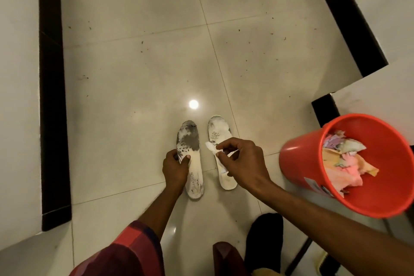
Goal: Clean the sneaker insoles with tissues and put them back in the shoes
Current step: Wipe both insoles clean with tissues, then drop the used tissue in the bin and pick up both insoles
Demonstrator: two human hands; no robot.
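Lying lengthwise, insoles (192, 161) (toes away), left hand (175, 169) gripping

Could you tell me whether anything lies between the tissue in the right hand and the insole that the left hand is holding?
Nothing visible does. The tissue in the right hand sits just right of the insole held by the left hand, with bare floor between.

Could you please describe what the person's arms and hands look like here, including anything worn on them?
Both the left hand and the right hand are bare, with no gloves, rings or watch visible. The forearms are uncovered too. Near the left arm, red and dark checked fabric shows at the bottom edge, possibly clothing.
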